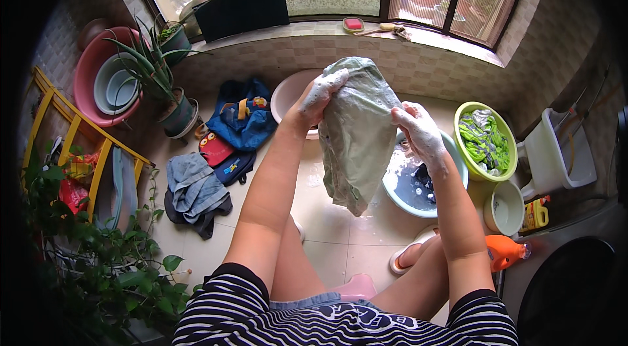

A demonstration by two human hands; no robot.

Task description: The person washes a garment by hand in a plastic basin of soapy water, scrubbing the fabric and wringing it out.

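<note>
A wet, pale green piece of cloth (356, 130), perhaps a garment, hangs in front of me between both hands. My left hand (318, 98), covered in suds, is closed on its upper left edge. On the other side my right hand (420, 128), also soapy, pinches its right edge. The cloth's lower end dangles in the air above the tiled floor. Below my right forearm stands a light blue basin (407, 192) with sudsy dark water and a dark cloth in it. Partly hidden behind the cloth and my left hand is a pink basin (285, 98).
A yellow-green basin (514, 157) of bright green clothes stands at the right, near a small pale tub (505, 208) and an orange bottle (502, 253). Denim clothes (196, 185) and a blue bag (245, 125) lie left. Red soap (353, 23) sits on the sill.
</note>
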